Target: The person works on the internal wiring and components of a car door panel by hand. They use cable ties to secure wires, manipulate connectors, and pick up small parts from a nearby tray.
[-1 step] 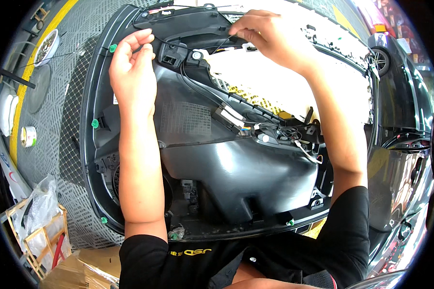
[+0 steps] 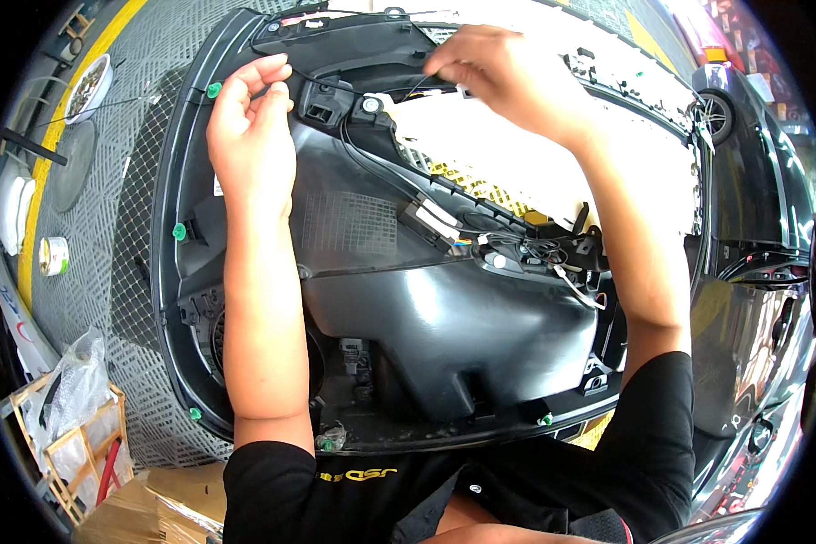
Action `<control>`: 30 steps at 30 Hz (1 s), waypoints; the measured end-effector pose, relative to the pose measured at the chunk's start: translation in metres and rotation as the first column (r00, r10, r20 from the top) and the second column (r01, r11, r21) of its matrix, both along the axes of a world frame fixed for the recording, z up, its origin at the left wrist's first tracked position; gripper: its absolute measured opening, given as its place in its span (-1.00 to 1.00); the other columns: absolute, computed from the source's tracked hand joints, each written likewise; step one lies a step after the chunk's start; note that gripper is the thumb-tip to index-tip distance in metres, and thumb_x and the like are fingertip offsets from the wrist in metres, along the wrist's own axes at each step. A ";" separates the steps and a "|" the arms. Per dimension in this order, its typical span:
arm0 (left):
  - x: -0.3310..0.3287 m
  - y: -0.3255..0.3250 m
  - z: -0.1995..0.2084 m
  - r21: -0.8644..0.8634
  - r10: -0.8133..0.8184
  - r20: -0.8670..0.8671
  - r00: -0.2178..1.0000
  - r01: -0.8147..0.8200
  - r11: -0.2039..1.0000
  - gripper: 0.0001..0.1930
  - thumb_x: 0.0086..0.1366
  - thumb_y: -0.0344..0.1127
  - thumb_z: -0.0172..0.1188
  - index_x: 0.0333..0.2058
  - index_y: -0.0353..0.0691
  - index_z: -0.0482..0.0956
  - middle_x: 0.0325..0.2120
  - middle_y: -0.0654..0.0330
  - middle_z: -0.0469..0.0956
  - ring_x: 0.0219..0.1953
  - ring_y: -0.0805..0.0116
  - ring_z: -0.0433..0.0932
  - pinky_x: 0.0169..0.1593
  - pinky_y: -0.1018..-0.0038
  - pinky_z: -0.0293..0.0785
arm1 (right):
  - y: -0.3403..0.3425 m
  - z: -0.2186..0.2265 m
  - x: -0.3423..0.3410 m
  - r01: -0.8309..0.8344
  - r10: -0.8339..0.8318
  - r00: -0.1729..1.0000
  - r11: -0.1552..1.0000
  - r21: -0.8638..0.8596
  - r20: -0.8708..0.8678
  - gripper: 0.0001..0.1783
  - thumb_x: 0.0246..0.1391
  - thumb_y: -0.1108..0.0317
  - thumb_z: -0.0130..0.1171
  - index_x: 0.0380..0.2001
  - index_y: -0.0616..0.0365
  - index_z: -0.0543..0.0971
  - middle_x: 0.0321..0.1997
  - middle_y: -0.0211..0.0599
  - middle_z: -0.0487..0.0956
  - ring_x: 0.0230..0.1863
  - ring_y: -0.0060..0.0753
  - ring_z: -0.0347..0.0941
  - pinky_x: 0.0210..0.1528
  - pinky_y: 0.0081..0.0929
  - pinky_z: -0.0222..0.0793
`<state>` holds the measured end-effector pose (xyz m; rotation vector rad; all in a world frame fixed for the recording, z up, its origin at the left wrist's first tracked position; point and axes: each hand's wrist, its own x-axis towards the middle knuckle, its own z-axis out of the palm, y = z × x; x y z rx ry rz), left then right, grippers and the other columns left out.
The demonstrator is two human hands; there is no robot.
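A large black car door panel point(image 2: 444, 317) lies with its inner side up before me. My left hand point(image 2: 252, 136) is over its far left part, fingers curled and fingertips at a thin black wire point(image 2: 322, 82); the grip itself is partly hidden. To the right, my right hand point(image 2: 508, 82) pinches a thin dark wire point(image 2: 414, 88) above the panel's far rim; its fingertips are slightly blurred. Between the hands sits a black plastic bracket point(image 2: 325, 102) beside a round light-coloured fastener point(image 2: 371, 105).
A bundle of wires point(image 2: 526, 245) with connectors crosses the panel's middle right. Green clips point(image 2: 179, 232) line its edge. On the left floor are a white bowl point(image 2: 91, 88), a can point(image 2: 53, 256) and a wooden crate point(image 2: 77, 453). A dark car point(image 2: 762, 181) stands at right.
My right hand has shifted slightly left, with its pinched fingers. My left hand and the panel are nearly unmoved.
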<state>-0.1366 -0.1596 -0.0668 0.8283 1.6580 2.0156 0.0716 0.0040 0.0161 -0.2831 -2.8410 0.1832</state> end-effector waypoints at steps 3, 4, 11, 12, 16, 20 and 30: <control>0.001 -0.001 0.002 -0.011 -0.007 -0.011 1.000 0.007 1.000 -0.73 0.45 -0.49 0.15 0.07 -0.22 0.67 -0.04 0.30 0.69 -0.20 0.60 0.52 -0.13 0.62 0.39 | -0.015 0.002 -0.006 -0.019 0.019 1.000 1.000 -0.012 -0.006 -0.84 0.30 0.42 0.24 -0.12 0.12 0.73 -0.13 -0.23 0.70 -0.08 -0.09 0.66 -0.01 -0.22 0.56; 0.001 -0.001 0.002 -0.016 -0.011 -0.015 1.000 0.010 1.000 -0.73 0.46 -0.49 0.15 0.07 -0.22 0.67 -0.04 0.31 0.69 -0.20 0.59 0.52 -0.12 0.62 0.39 | -0.008 0.002 -0.003 0.001 0.000 1.000 1.000 0.018 -0.019 -0.84 0.29 0.43 0.24 -0.11 0.12 0.73 -0.14 -0.23 0.70 -0.09 -0.08 0.66 -0.01 -0.23 0.56; 0.001 -0.002 0.000 0.026 0.000 0.007 1.000 0.000 1.000 -0.74 0.45 -0.46 0.16 0.05 -0.19 0.68 -0.05 0.34 0.69 -0.16 0.59 0.53 -0.07 0.58 0.41 | -0.015 0.052 0.003 0.231 -0.181 0.936 0.963 0.137 -0.301 -0.78 0.16 0.62 0.23 -0.16 0.16 0.70 -0.19 -0.11 0.64 -0.14 0.03 0.63 -0.08 -0.22 0.55; 0.000 -0.002 0.000 0.042 -0.020 0.010 1.000 0.019 0.999 -0.72 0.44 -0.48 0.17 0.07 -0.20 0.68 -0.04 0.33 0.69 -0.15 0.60 0.53 -0.06 0.60 0.41 | -0.018 0.053 0.001 0.168 -0.113 0.945 0.973 0.160 -0.306 -0.78 0.16 0.63 0.22 -0.16 0.18 0.69 -0.19 -0.08 0.62 -0.15 0.05 0.63 -0.09 -0.22 0.55; 0.010 -0.007 0.005 0.004 -0.101 -0.207 0.973 0.105 0.995 -0.63 0.40 -0.54 0.21 0.14 -0.14 0.68 -0.01 0.31 0.68 -0.14 0.57 0.55 -0.01 0.58 0.49 | -0.033 0.049 -0.005 0.091 -0.088 0.987 0.996 0.013 -0.138 -0.82 0.18 0.60 0.24 -0.17 0.19 0.70 -0.20 -0.10 0.63 -0.17 0.00 0.63 -0.13 -0.24 0.55; 0.015 -0.003 0.003 -0.033 -0.018 -0.665 0.747 -0.005 0.999 -0.79 0.34 -0.44 0.38 -0.06 -0.21 0.80 -0.08 0.21 0.72 -0.05 0.51 0.65 0.00 0.58 0.53 | -0.042 0.051 -0.010 0.107 -0.149 0.983 0.940 -0.325 -0.108 -0.85 0.24 0.53 0.28 -0.14 0.20 0.72 -0.25 -0.14 0.66 -0.22 -0.14 0.65 -0.20 -0.33 0.55; 0.014 0.000 0.004 0.074 0.034 -0.147 0.989 -0.023 0.997 -0.74 0.39 -0.37 0.41 0.01 -0.30 0.76 -0.19 0.25 0.76 -0.22 0.62 0.65 -0.09 0.65 0.57 | -0.024 0.068 -0.070 -0.105 0.093 0.988 0.989 -0.102 -0.123 -0.84 0.20 0.43 0.29 -0.24 0.30 0.74 -0.32 0.06 0.71 -0.24 0.07 0.69 -0.17 -0.17 0.59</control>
